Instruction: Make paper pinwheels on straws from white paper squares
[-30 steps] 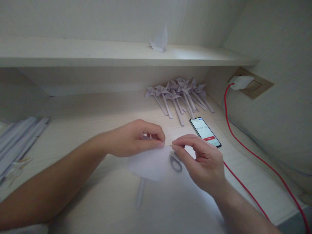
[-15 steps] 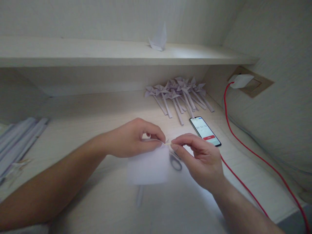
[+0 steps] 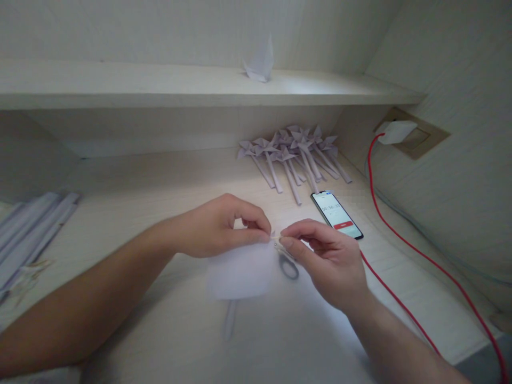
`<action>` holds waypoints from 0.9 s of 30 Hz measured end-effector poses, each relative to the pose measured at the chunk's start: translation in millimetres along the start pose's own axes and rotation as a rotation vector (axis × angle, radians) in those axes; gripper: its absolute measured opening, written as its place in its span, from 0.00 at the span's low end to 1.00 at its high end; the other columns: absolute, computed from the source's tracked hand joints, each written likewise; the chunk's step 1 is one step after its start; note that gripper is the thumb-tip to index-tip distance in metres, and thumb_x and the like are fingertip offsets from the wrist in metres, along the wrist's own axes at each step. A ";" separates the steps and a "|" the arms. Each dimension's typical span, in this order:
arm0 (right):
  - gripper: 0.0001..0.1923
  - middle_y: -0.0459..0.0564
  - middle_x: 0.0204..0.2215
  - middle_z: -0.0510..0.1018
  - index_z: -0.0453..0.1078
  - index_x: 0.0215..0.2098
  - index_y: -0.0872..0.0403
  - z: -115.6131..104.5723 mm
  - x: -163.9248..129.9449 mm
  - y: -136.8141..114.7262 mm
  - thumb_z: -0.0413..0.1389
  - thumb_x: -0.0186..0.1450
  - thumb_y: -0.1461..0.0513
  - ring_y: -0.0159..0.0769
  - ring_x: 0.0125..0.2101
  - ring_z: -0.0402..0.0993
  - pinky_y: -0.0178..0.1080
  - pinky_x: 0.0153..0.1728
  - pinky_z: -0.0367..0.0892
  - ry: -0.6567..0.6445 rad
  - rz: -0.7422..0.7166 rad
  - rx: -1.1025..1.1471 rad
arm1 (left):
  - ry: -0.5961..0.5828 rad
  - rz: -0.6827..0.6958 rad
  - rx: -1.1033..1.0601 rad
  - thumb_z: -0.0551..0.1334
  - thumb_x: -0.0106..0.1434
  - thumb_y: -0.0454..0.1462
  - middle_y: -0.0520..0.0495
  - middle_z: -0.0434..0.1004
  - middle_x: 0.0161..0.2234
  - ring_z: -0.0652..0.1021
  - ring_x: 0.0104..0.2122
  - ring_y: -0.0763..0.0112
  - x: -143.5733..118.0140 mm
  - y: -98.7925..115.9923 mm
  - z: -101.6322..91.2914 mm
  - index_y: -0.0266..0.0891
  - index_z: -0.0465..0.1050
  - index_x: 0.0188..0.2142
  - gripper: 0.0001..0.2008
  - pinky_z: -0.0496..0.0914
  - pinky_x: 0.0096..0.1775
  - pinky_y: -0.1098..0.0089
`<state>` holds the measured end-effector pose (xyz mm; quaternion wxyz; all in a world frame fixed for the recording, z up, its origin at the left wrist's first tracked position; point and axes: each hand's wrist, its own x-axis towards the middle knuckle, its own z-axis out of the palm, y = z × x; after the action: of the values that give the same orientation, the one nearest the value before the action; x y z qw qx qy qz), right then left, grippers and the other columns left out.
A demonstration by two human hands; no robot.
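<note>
A dozen or so finished paper pinwheels (image 3: 294,154) lie behind the phone (image 3: 337,214); another is in the making. In front of the phone, the left hand (image 3: 218,226) pinches a flimsy white paper piece (image 3: 240,272), while the right hand's (image 3: 328,261) fingers grip a thin stick (image 3: 276,236) at its corner, above the pale worktop (image 3: 160,298).

We see a pale wood-grain desk (image 3: 132,202) set in an alcove of white walls (image 3: 448,64). 1 shelf (image 3: 160,88) runs above it. A wall socket plate (image 3: 420,140) sits at the right. Light falls brightest near the desk's front.
</note>
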<state>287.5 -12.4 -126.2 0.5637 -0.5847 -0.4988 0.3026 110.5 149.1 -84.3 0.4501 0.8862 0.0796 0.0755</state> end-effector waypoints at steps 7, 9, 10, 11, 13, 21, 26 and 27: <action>0.09 0.46 0.24 0.81 0.82 0.33 0.53 3.4 6.0 7.4 0.72 0.59 0.57 0.30 0.23 0.71 0.33 0.23 0.63 -0.029 0.303 0.305 | 0.070 0.015 0.029 0.65 0.69 0.37 0.52 0.83 0.36 0.80 0.36 0.74 0.2 -0.4 1.8 0.40 0.79 0.39 0.04 0.71 0.41 0.75; 0.10 0.46 0.24 0.81 0.81 0.33 0.53 3.2 7.6 10.3 0.72 0.58 0.57 0.31 0.24 0.72 0.34 0.25 0.65 -0.039 0.315 0.333 | 0.157 0.081 0.101 0.67 0.68 0.37 0.51 0.81 0.37 0.79 0.38 0.73 0.2 -2.3 2.1 0.39 0.78 0.40 0.03 0.71 0.43 0.73; 0.10 0.46 0.24 0.81 0.81 0.33 0.53 3.0 8.2 11.6 0.72 0.59 0.56 0.32 0.25 0.73 0.35 0.26 0.67 -0.043 0.313 0.339 | 0.200 0.132 0.144 0.68 0.67 0.37 0.50 0.80 0.38 0.78 0.39 0.71 0.3 -3.2 2.1 0.39 0.77 0.40 0.04 0.71 0.45 0.71; 0.10 0.46 0.24 0.81 0.81 0.33 0.53 2.8 8.7 12.8 0.72 0.59 0.56 0.32 0.25 0.73 0.35 0.27 0.67 -0.045 0.313 0.344 | 0.237 0.186 0.187 0.68 0.67 0.37 0.49 0.80 0.38 0.78 0.40 0.70 0.5 -3.9 2.2 0.39 0.77 0.39 0.05 0.70 0.47 0.69; 0.11 0.45 0.23 0.80 0.80 0.33 0.54 2.5 9.2 14.5 0.72 0.59 0.56 0.31 0.24 0.73 0.35 0.28 0.68 -0.046 0.317 0.343 | 0.282 0.270 0.259 0.68 0.67 0.38 0.47 0.78 0.39 0.77 0.42 0.67 0.9 -4.7 2.7 0.40 0.76 0.38 0.05 0.70 0.49 0.66; 0.12 0.46 0.23 0.81 0.82 0.34 0.54 4.8 8.9 15.8 0.72 0.59 0.55 0.32 0.25 0.74 0.35 0.28 0.68 -0.011 0.341 0.328 | 0.346 0.326 0.465 0.66 0.66 0.35 0.47 0.79 0.39 0.76 0.41 0.66 0.6 -1.7 7.0 0.43 0.78 0.35 0.02 0.67 0.47 0.62; 0.11 0.45 0.23 0.80 0.81 0.34 0.54 4.3 9.8 16.8 0.71 0.60 0.55 0.30 0.25 0.72 0.34 0.28 0.67 -0.024 0.346 0.344 | 0.380 0.309 0.499 0.68 0.65 0.36 0.46 0.78 0.40 0.76 0.42 0.64 0.5 -4.1 6.4 0.41 0.76 0.36 0.03 0.66 0.47 0.62; 0.11 0.45 0.23 0.80 0.81 0.34 0.54 3.8 10.1 17.1 0.71 0.60 0.55 0.30 0.25 0.72 0.34 0.28 0.67 -0.032 0.346 0.346 | 0.378 0.310 0.501 0.68 0.65 0.37 0.46 0.78 0.40 0.75 0.42 0.65 0.5 -4.8 5.7 0.41 0.75 0.34 0.05 0.65 0.47 0.62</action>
<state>291.3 0.6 -141.3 0.5873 -0.5513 -0.3406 0.4849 111.8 147.5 -91.6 0.1793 0.9411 0.0421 0.2836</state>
